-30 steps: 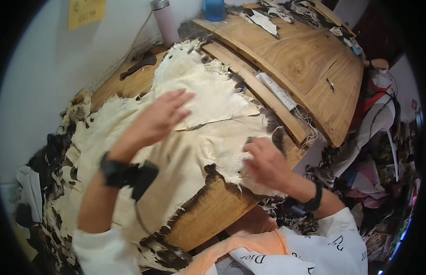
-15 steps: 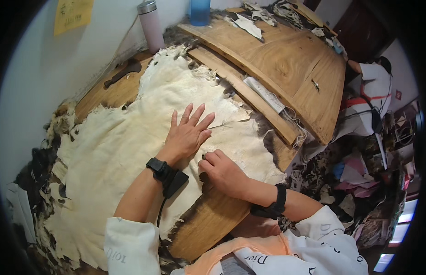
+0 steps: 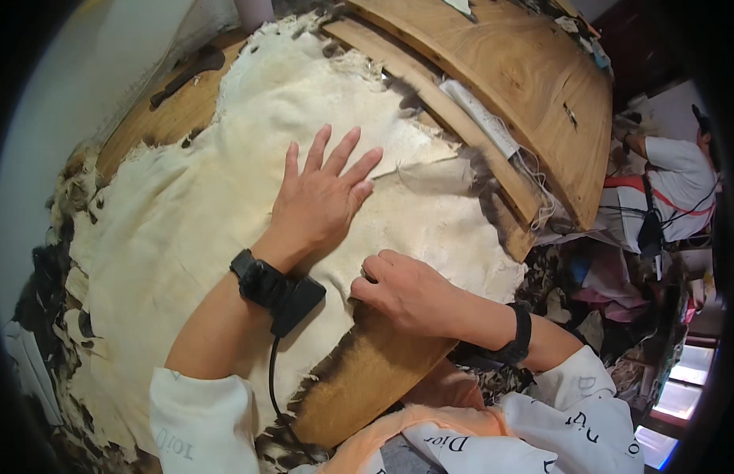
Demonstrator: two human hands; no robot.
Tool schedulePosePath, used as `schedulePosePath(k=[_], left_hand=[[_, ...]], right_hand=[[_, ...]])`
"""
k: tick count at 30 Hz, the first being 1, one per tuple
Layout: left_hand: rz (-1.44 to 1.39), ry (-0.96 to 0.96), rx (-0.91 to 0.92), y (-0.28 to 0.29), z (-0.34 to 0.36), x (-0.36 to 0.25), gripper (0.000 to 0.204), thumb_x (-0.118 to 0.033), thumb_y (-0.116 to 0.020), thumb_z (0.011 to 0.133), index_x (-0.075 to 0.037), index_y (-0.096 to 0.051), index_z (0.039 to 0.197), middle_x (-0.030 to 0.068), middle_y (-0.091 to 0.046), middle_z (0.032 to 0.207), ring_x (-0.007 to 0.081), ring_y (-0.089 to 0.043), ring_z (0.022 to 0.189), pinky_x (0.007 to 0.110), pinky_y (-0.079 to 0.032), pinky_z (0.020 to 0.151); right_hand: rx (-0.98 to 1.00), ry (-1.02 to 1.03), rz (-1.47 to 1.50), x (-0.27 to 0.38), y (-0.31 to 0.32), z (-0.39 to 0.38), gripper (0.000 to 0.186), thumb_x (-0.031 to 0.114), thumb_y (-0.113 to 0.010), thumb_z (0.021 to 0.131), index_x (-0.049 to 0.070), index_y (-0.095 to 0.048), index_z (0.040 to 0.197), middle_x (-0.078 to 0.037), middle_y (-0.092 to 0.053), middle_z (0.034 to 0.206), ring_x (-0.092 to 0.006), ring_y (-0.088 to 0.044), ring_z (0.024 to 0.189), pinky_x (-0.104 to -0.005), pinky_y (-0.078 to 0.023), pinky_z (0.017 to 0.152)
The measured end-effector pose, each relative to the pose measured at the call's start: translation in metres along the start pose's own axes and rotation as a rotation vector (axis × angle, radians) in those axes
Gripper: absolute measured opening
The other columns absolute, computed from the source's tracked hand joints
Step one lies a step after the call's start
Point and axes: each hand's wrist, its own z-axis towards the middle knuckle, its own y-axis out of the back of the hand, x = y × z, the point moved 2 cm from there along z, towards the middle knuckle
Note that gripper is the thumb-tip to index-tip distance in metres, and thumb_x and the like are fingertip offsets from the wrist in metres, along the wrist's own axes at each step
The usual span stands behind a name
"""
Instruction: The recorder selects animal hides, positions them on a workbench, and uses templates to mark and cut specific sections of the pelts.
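A large cream animal hide [image 3: 169, 237], ragged and dark-haired along its rim, lies spread over a wooden work board [image 3: 382, 359]. My left hand [image 3: 318, 197] rests flat on the middle of it, fingers spread. Closer to me and to the right, my right hand [image 3: 402, 291] is closed at the near edge of the hide, thumb and fingers pinching that edge. Whether anything else sits inside the pinch is hidden. Both wrists wear black straps, and a small black box with a cable hangs at the left one.
A dark-handled blade [image 3: 187, 77] lies at the far left, below a pink bottle [image 3: 255, 12]. To the right are a wooden strip [image 3: 454, 126], a white power strip [image 3: 481, 118] with cords, and a second wooden board [image 3: 517, 71]. Beyond, a co-worker [image 3: 675, 186] stands near heaped scraps [image 3: 611, 304].
My view has tilted down and closer, so the bottles and wall note have mostly left the picture. Both hands keep about the same places on the hide.
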Motion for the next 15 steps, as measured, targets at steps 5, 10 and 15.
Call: schedulePosePath(k=[5, 10, 15], left_hand=[[0.017, -0.018, -0.031, -0.004, -0.001, 0.001, 0.041, -0.036, -0.032, 0.093, -0.026, -0.036, 0.133, 0.0041, -0.025, 0.143, 0.0313, -0.018, 0.132, 0.056, -0.014, 0.104], [0.037, -0.01, -0.007, -0.009, -0.003, 0.004, 0.044, -0.038, -0.032, 0.093, -0.026, -0.034, 0.134, 0.0036, -0.023, 0.144, 0.031, -0.016, 0.133, 0.056, -0.013, 0.103], [-0.019, -0.02, -0.032, -0.007, -0.003, 0.008, 0.045, -0.039, -0.033, 0.092, -0.026, -0.032, 0.135, 0.0019, -0.022, 0.144, 0.0301, -0.016, 0.133, 0.056, -0.012, 0.103]], right_hand=[[-0.087, -0.084, 0.021, 0.008, -0.008, -0.01, 0.014, 0.009, -0.052, 0.069, 0.006, -0.049, 0.083, -0.011, -0.044, 0.075, -0.0266, -0.048, 0.072, -0.0343, -0.042, 0.063], [0.071, -0.054, 0.102, 0.019, -0.009, -0.034, 0.013, 0.008, -0.053, 0.07, 0.006, -0.049, 0.083, -0.011, -0.045, 0.078, -0.0274, -0.049, 0.075, -0.0354, -0.042, 0.064], [-0.243, -0.101, -0.009, 0.034, 0.015, -0.017, 0.017, 0.007, -0.056, 0.068, 0.003, -0.048, 0.082, -0.012, -0.047, 0.082, -0.0283, -0.047, 0.079, -0.0365, -0.041, 0.068]])
